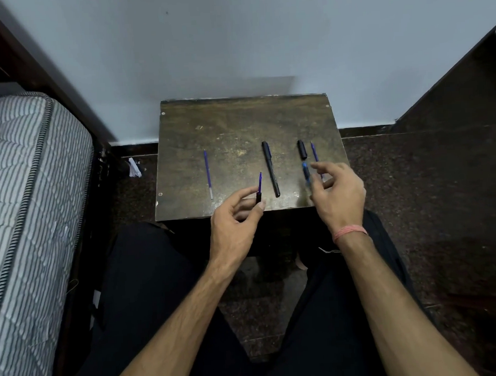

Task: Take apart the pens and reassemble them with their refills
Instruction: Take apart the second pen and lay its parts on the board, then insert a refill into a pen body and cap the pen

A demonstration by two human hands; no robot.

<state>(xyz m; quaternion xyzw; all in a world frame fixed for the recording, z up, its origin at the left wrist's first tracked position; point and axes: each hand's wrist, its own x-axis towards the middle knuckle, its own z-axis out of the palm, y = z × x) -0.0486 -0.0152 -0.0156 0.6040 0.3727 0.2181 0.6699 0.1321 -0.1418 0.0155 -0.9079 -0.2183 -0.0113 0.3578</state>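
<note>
Left hand (234,217) pinching short black pen section (258,196) with purple refill (260,182), lower centre; right hand (337,190) loose-fingered over blurred blue barrel (306,173), grasp unclear. Risk: thin refill slipping free, rolling off worn wooden stool (223,131).

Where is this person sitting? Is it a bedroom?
Probably a bedroom or small living room at home. A striped mattress stands at one side, a small worn wooden table sits against a plain painted wall, and the floor is dark speckled stone.
</note>
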